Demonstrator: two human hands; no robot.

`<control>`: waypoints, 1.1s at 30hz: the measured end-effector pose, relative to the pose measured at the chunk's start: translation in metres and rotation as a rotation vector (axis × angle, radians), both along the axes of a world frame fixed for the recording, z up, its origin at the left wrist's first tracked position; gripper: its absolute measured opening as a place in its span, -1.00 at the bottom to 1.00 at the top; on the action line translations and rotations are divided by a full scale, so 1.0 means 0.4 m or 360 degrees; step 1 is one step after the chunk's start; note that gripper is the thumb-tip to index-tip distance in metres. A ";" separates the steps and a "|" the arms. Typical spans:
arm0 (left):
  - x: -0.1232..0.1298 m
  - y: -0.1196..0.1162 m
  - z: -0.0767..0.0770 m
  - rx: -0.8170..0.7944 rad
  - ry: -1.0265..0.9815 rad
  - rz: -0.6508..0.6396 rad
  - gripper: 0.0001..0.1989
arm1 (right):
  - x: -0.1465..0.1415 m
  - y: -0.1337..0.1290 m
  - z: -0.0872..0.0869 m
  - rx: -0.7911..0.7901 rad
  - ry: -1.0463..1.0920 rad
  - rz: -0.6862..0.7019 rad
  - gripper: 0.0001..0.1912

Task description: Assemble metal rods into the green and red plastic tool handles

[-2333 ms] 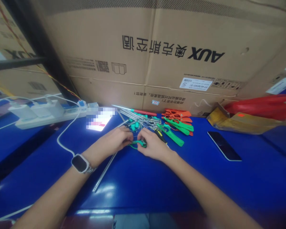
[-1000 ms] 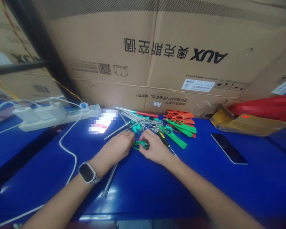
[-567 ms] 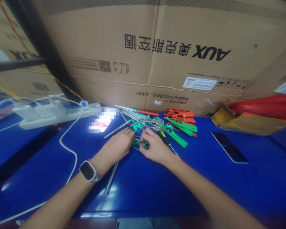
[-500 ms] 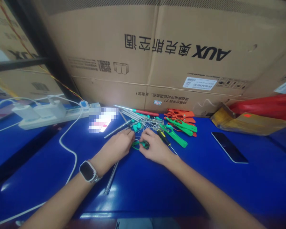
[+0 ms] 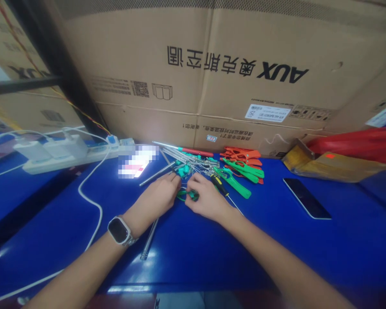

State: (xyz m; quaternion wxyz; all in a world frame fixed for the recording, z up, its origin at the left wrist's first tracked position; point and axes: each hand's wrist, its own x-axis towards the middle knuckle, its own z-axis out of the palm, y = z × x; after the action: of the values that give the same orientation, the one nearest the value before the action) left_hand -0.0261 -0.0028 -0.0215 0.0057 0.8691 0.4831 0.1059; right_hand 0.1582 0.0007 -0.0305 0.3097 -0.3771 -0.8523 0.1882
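Observation:
Over the middle of the blue table, my right hand (image 5: 204, 195) pinches a small green plastic part (image 5: 193, 195) between thumb and fingers. Close beside it, my left hand (image 5: 164, 191) is closed, its fingertips at the other side of the green part; what they grip is hidden. A metal rod (image 5: 149, 240) lies partly beneath my left hand. Just beyond the hands is a pile of thin metal rods and teal pieces (image 5: 184, 170). A yellow-and-black screwdriver (image 5: 219, 184) lies right of my right hand, near green plastic handles (image 5: 236, 184) and orange plastic handles (image 5: 242, 154).
A black-screened phone (image 5: 305, 197) lies at the right, near a yellow and red package (image 5: 334, 165). On the left, a white power strip (image 5: 73, 156) trails a white cable (image 5: 99, 210) along the table beside a lit screen (image 5: 138, 162). A large cardboard box (image 5: 141, 51) stands behind.
The whole view has shifted slightly. Both hands stay together around the green part, with only small finger movement.

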 end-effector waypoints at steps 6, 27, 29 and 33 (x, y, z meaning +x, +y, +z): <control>0.001 0.000 -0.002 -0.0027 -0.0126 0.0003 -0.82 | -0.002 0.001 0.005 -0.0071 -0.0043 -0.0045 -0.84; 0.005 0.007 -0.022 -0.0208 -0.0475 0.0051 -0.92 | -0.007 -0.002 0.055 -0.0030 -0.0467 -0.0194 -0.87; 0.006 0.006 -0.021 -0.0206 -0.0469 0.0063 -0.92 | -0.013 -0.005 0.062 0.0001 -0.0555 -0.0218 -0.87; 0.006 0.003 -0.020 -0.0201 -0.0451 0.0062 -0.92 | -0.016 0.003 0.078 0.0081 -0.0694 -0.0196 -0.90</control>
State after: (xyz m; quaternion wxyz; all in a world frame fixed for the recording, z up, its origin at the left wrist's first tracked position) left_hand -0.0236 -0.0016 -0.0293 0.1265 0.8338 0.5001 0.1969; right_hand 0.1517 0.0018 0.0007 0.1384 -0.4523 -0.8789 0.0615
